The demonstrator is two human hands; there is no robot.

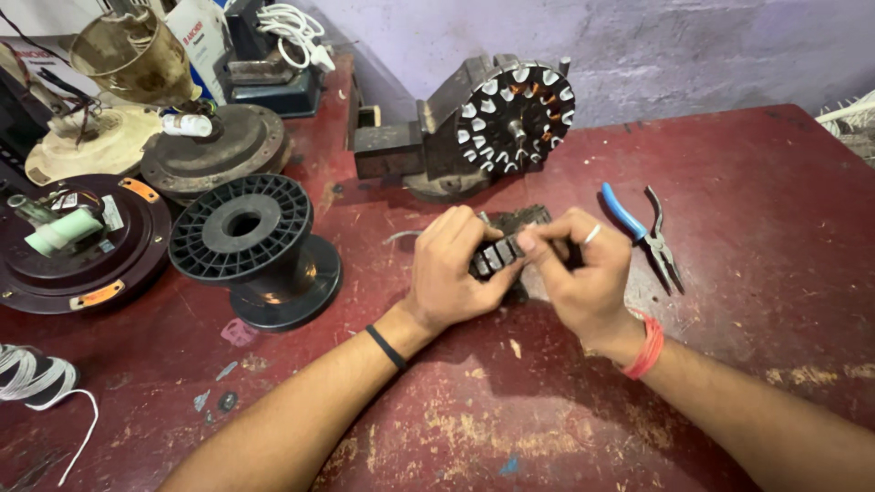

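Observation:
Both hands meet over a dark, toothed metal stator core (510, 239) near the middle of the worn red table (747, 301). My left hand (451, 269), a black band on its wrist, curls around the core's left side. My right hand (579, 273), with a ring and red wrist threads, pinches the core's edge with thumb and fingers. Most of the core is hidden under the fingers.
A bench vise (437, 146) at the back grips a wound stator (515, 114). Blue-handled pliers (647, 232) lie right of my hands. A black empty spool (251, 241) stands at left, with fan motor housings (77, 241) and a wire coil (32, 378) beyond.

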